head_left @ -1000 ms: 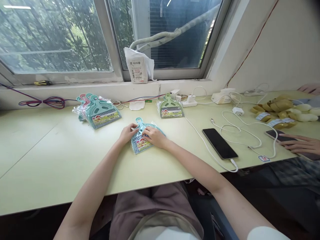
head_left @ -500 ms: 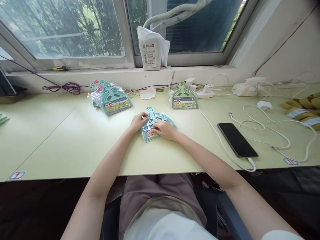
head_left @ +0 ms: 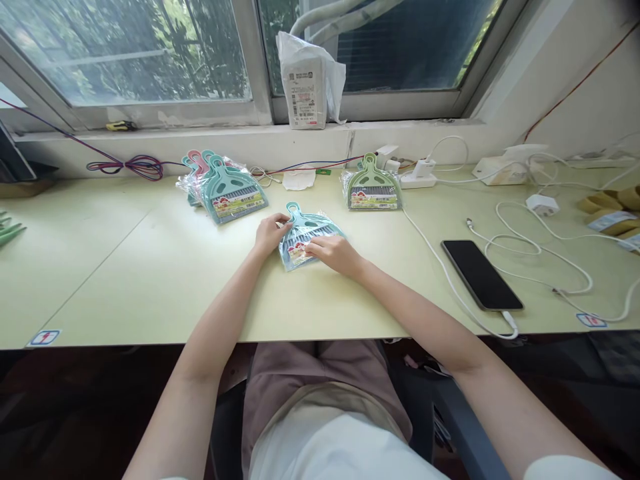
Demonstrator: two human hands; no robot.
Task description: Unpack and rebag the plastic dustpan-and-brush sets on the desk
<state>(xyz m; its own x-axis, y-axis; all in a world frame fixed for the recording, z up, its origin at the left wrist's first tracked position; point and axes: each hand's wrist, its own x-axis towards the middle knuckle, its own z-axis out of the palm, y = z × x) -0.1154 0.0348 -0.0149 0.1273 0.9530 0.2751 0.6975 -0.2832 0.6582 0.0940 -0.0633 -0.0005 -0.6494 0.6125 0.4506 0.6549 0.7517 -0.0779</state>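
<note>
here, the left hand [head_left: 271, 233], half closed, is holding a clear-wrapped light-blue plastic dustpan [head_left: 306, 232] by its edge; the right hand [head_left: 337, 253], curled, is touching its colourful label [head_left: 299, 251], grip unclear.

Single head-worn camera looks forward and down, close above flat pale yellow-green tabletop [head_left: 135, 280], toward grey metal-framed window [head_left: 249, 60].

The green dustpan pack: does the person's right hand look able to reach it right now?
Probably yes: nothing stands between the right hand and the green dustpan pack, and the black phone lies off to one side. The hand would likely have to leave the blue dustpan pack first.
</note>
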